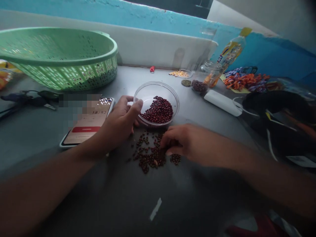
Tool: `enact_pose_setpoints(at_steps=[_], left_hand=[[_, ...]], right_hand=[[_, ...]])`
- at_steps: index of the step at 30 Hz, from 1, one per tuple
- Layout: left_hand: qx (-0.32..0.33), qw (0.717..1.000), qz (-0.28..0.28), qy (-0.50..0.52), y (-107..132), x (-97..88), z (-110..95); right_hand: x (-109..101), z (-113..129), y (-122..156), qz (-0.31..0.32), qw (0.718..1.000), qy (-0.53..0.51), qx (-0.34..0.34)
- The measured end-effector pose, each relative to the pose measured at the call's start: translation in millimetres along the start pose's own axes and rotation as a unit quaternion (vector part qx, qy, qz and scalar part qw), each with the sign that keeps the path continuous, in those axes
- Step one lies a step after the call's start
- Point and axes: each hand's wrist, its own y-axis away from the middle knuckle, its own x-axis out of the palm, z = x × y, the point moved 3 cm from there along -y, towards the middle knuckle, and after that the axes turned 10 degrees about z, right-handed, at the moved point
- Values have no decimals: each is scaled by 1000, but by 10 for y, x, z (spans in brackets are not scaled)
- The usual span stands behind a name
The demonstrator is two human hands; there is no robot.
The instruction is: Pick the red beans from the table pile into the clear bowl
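A clear plastic bowl (172, 95) holds a heap of dark red beans (158, 110) at the middle of the grey table. My left hand (120, 123) grips the bowl's near-left rim, thumb over the edge. In front of the bowl lies a loose pile of the same beans (148, 154) on the table. My right hand (190, 141) rests on that pile with its fingers curled down onto the beans; what they pinch is hidden.
A phone (89, 125) with a lit screen lies left of my left hand. A green slotted basket (64, 56) stands at the back left. Behind the bowl are a glass jar (206, 77), a bottle (229, 54), small seed piles, a white block (223, 102) and coloured scraps (244, 80). A dark bag (283, 121) sits at the right.
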Motion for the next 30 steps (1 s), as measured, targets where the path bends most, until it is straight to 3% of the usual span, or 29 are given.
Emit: enact_pose_setpoints(at_steps=[8,12,15,18,22,25,30], left_hand=[[-5,1000,2,-4,-8,14,-8],[-5,1000,2,-2,-6,12,-22],[-14,1000,-3,-13,2,6,-39],[-13,1000,-2,-11,6,0,-46],[-10,1000,2,-5,-3,-1,-19],[-1,1000,0,1,-14,1,0],[-2,1000,-2,-3,-18,3,17]], right_hand=[[-13,-18,16,-39,999,24,9],[-70,-119,12,-44,994,-84,48],[-89,-221,-30,-34,962,-264,57],[-74,-284,-86,-28,902,-428,53],[-31,-299,-123,-33,843,-533,56],[-14,-293,-119,-31,828,-557,55],[-11,-335,-126,-8,827,-560,39]])
